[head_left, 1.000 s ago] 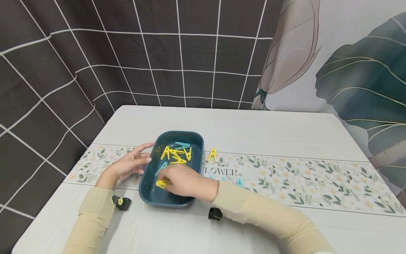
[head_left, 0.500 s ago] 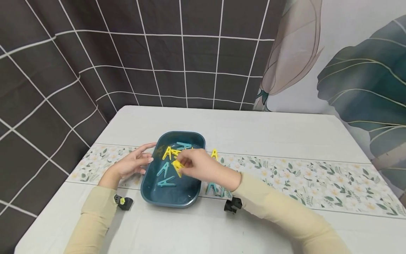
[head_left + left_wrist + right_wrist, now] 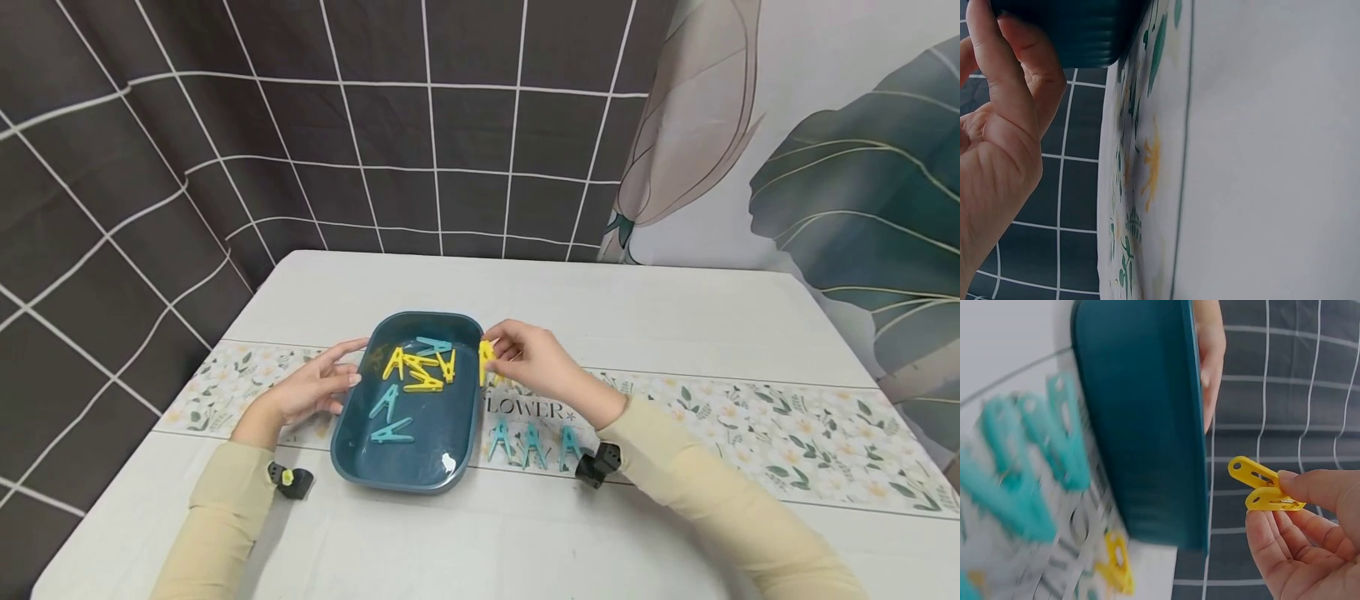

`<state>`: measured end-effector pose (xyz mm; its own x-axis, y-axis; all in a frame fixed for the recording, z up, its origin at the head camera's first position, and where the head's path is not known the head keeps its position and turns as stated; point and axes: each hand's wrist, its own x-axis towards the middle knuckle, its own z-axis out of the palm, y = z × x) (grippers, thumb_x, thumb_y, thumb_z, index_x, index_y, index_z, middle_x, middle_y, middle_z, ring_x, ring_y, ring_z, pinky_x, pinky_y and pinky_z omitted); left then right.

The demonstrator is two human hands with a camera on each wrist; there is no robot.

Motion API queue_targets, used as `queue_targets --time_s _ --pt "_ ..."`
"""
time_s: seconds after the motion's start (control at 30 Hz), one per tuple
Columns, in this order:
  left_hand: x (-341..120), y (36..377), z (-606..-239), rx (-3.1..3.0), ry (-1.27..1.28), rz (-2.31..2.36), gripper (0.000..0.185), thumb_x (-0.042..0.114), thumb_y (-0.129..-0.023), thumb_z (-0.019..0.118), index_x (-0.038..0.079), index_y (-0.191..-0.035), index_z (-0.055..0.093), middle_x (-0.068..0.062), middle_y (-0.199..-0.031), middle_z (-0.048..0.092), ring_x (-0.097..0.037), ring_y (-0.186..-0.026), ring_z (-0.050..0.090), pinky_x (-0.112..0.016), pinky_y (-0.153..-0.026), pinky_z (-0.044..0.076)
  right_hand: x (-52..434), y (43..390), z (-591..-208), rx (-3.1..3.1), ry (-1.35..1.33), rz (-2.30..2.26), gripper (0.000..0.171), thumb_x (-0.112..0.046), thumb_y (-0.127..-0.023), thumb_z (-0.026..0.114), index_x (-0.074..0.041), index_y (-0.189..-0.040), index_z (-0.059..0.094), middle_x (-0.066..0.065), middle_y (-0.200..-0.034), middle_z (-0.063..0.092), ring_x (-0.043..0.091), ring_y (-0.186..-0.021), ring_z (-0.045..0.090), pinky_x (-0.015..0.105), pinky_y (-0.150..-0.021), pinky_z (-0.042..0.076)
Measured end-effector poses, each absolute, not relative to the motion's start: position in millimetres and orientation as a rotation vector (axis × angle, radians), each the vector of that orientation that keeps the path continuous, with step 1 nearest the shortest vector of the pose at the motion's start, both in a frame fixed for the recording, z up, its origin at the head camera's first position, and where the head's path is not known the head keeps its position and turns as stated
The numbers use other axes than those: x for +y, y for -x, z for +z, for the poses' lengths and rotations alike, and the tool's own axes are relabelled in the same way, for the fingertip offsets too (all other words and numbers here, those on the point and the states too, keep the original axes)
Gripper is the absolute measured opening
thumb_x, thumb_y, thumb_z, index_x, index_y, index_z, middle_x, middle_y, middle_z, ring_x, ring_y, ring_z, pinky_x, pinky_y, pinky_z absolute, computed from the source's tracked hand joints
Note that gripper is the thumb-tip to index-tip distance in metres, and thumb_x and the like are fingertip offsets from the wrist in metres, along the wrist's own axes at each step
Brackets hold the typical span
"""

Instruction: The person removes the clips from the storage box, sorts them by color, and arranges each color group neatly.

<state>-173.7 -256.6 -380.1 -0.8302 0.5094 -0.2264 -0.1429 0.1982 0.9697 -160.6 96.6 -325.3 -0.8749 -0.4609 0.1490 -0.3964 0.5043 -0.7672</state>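
Pinching 1 yellow plastic clothespin (image 3: 1263, 484), the right hand (image 3: 534, 364) should set it gently beside the dark teal plastic tray (image 3: 411, 467) while the flat-fingered left hand (image 3: 309, 388) steadies the rim.

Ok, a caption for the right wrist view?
Right hand pinches a yellow clothespin beside the teal tray; teal pins blurred on the table.

- Showing one dark teal tray (image 3: 408, 467) on one desk (image 3: 600, 308).
- Lying in the tray: about four yellow clips (image 3: 420, 367) bunched together, exact number hard to tell, and three teal clips (image 3: 390, 432).
- Standing in a row on the desk: three more teal clips (image 3: 531, 442).
- Being pinched: one yellow clip (image 3: 1260, 485).
- Working: two hands (image 3: 307, 387).
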Motion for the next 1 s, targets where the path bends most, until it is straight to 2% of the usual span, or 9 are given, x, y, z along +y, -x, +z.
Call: queue_targets --time_s 0.33,0.5,1.0 --pt "-257 174 -381 1.955 -0.332 1.695 0.069 0.007 -0.097 0.051 0.009 -0.152 0.010 -0.007 -0.110 0.055 -0.009 -0.081 0.063 -0.020 -0.056 0.054 129 181 -348 2.604 0.537 -1.415 0.030 -0.002 -0.086 0.065 0.004 -0.115 0.058 0.015 -0.092 0.061 0.017 -0.077 0.060 0.025 -0.067 0.054" --pt "-257 174 -381 1.950 -0.337 1.699 0.068 0.007 -0.097 0.051 0.009 -0.152 0.010 -0.005 -0.108 0.056 -0.007 -0.080 0.062 -0.020 -0.056 0.054 140 189 -360 2.601 0.430 -1.389 0.030 -0.004 -0.086 0.065 0.003 -0.114 0.057 0.013 -0.092 0.062 0.015 -0.073 0.059 0.025 -0.065 0.051" --pt "-258 174 -381 1.940 -0.355 1.703 0.067 0.006 -0.098 0.049 0.009 -0.152 0.009 -0.005 -0.108 0.056 -0.007 -0.080 0.062 -0.020 -0.056 0.054 151 201 -388 2.556 0.247 -1.225 0.034 -0.008 -0.087 0.066 0.003 -0.117 0.053 0.011 -0.090 0.062 0.014 -0.070 0.064 0.025 -0.062 0.053"
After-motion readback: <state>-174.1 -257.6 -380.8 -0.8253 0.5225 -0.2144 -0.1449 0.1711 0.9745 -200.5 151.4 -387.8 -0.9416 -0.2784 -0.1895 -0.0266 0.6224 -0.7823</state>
